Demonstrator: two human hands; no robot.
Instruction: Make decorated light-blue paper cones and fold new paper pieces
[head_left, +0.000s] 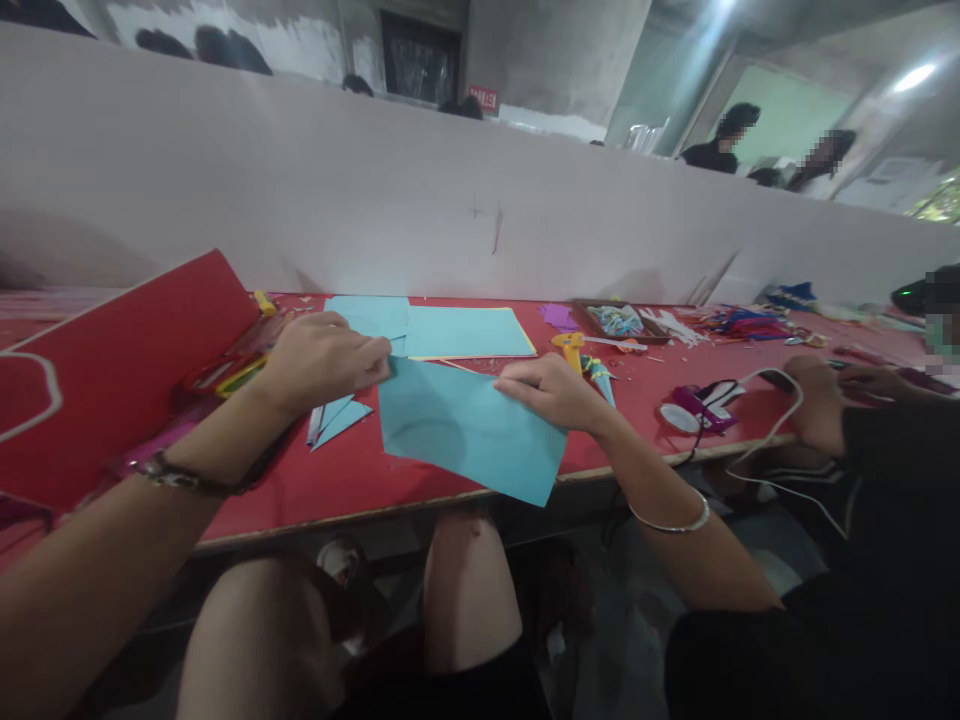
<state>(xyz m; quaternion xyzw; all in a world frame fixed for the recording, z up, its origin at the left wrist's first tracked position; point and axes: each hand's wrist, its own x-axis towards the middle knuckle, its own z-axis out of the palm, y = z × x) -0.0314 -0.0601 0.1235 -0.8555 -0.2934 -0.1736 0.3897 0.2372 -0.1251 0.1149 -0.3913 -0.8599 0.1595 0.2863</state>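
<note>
A light blue sheet of paper (469,430) is held between both hands, its lower right corner hanging past the table's front edge. My left hand (328,362) is closed on its upper left corner. On the top edge, right of the middle, my right hand (551,388) pinches the same sheet. Behind it, more blue sheets (469,330) lie flat on the red table (300,495). Folded blue paper pieces (341,422) rest below my left hand. Just beyond my right hand are a yellow glue gun (571,350) and a small blue paper cone (600,378).
A large red board (127,370) leans at the left. Toward the right are a tray of small items (619,320), a purple device (701,408) with a white cable, and another person's hand (817,405). A white partition (420,200) stands behind the table.
</note>
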